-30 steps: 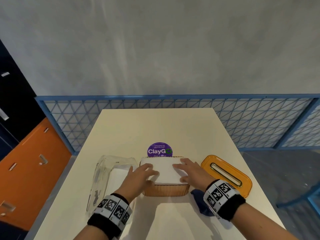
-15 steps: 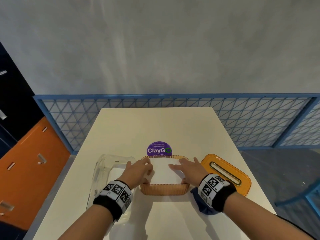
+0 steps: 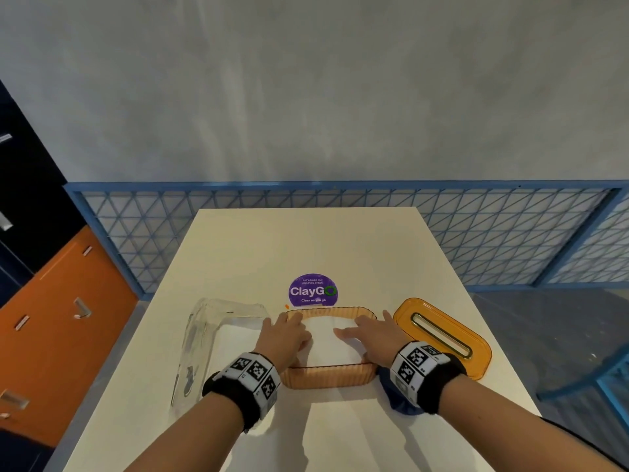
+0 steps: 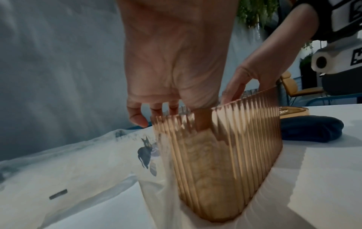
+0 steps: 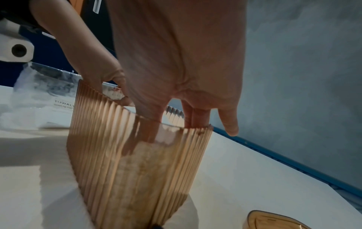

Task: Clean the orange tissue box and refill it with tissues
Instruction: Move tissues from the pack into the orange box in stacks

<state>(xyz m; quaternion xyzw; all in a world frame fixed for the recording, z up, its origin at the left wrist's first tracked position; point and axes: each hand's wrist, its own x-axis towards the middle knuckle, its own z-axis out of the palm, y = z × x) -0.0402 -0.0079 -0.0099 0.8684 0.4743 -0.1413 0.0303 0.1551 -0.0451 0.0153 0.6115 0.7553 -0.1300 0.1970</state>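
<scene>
The white tissue stack (image 3: 328, 342) has sunk below the rim of the orange tissue box (image 3: 329, 378) at the counter's (image 3: 306, 243) centre, pressed flat by left hand (image 3: 284, 337) and right hand (image 3: 372, 335), fingers extended; the slotted lid (image 3: 442, 337) lies at 3 o'clock, nearer the right.

white table (image 3: 306, 240), orange tissue box (image 3: 328, 378), lid (image 3: 442, 335), cloth (image 4: 311, 128), plastic wrapper (image 3: 204, 338), purple sticker (image 3: 312, 290)

Even, soft light; faint shadows on the bench (image 3: 340, 434) toward me; wrist views motion-blurred, edges bowed.
</scene>
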